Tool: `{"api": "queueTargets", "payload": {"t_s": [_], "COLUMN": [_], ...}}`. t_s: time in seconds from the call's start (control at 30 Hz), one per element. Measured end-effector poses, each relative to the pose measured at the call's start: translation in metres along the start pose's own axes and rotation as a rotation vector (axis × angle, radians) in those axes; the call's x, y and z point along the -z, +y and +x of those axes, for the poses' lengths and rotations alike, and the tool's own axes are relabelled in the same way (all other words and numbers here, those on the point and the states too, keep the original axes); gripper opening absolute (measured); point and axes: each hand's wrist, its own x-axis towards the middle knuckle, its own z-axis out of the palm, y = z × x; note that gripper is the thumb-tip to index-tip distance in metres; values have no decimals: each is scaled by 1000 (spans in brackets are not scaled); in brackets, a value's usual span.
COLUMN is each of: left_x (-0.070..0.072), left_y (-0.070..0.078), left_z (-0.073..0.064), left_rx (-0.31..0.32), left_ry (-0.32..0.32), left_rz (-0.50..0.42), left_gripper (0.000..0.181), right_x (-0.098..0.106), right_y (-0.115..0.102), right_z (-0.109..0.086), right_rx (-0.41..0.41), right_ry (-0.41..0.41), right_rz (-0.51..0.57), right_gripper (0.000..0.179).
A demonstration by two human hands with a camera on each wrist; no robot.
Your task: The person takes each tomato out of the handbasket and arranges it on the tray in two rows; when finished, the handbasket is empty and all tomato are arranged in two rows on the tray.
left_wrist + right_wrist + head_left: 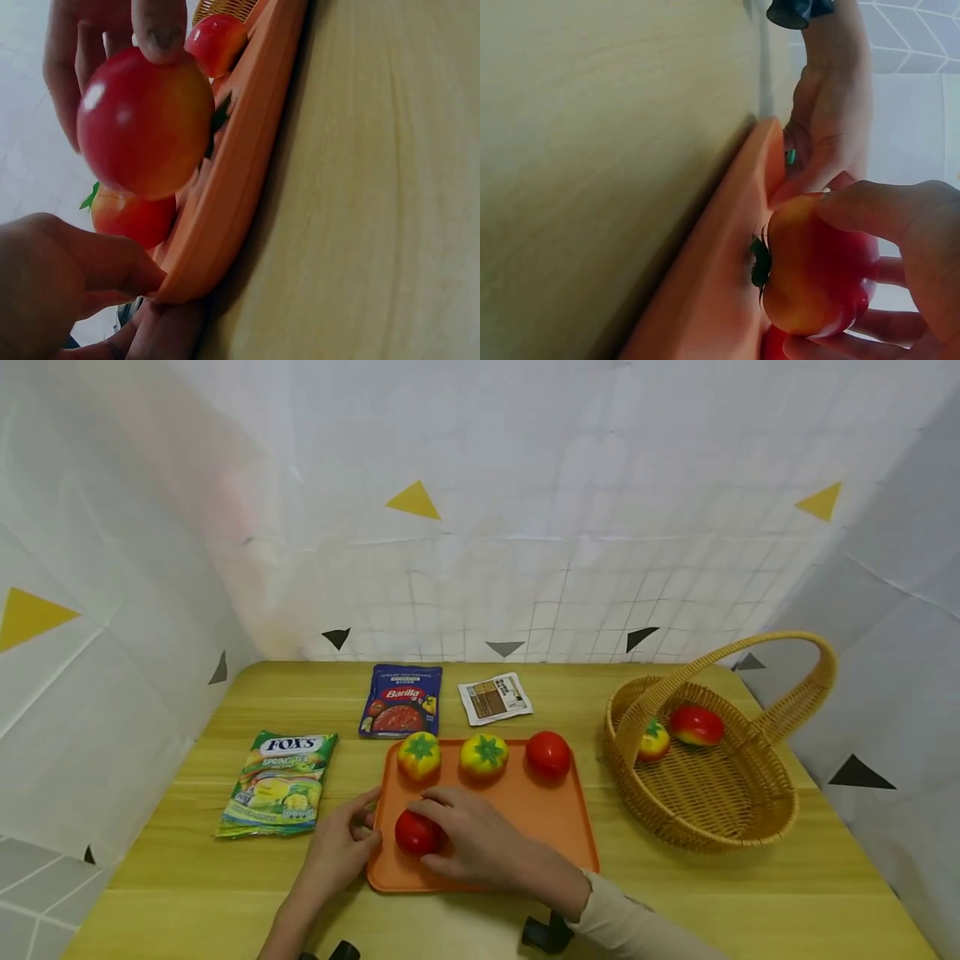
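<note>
My right hand [480, 839] grips a red toy tomato [415, 833] over the left part of an orange tray [543, 814]. In the right wrist view the thumb and fingers curl round the tomato's sides, and its green leaves [760, 262] face down toward the tray. My left hand [336, 843] pinches the tray's left rim, with a finger over the edge and others beneath it in the left wrist view. Along the tray's far side sit two tomatoes with leaves up, one at left [419, 757] and one mid-row [483, 757], and a plain red one [548, 755] at right.
On the right stands a wicker basket [705, 839] with a tall handle, holding a leaf-topped tomato [655, 742] and a red oval fruit [696, 725]. A blue Barilla pouch [401, 701] and a white packet [496, 698] lie behind the tray. Left of it is a green Fox's bag [279, 783].
</note>
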Motion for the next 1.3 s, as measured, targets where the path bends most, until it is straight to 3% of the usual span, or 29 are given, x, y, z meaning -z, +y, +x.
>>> {"api": "queueTargets", "payload": {"t_s": [0.13, 0.57, 1.3], "left_x": [0, 0, 2], "left_y": [0, 1, 1], "left_z": [0, -1, -1], "left_rx": [-4, -22, -11], "left_ry": [-3, -2, -2], "left_rz": [4, -8, -6], "left_gripper": [60, 60, 60], "right_x": [-5, -9, 20], "right_y": [0, 3, -5], "right_z": [2, 8, -8], "right_rx": [-31, -15, 28], "right_ry": [-31, -23, 49], "right_rz": [9, 26, -32], "right_gripper": [63, 64, 68]}}
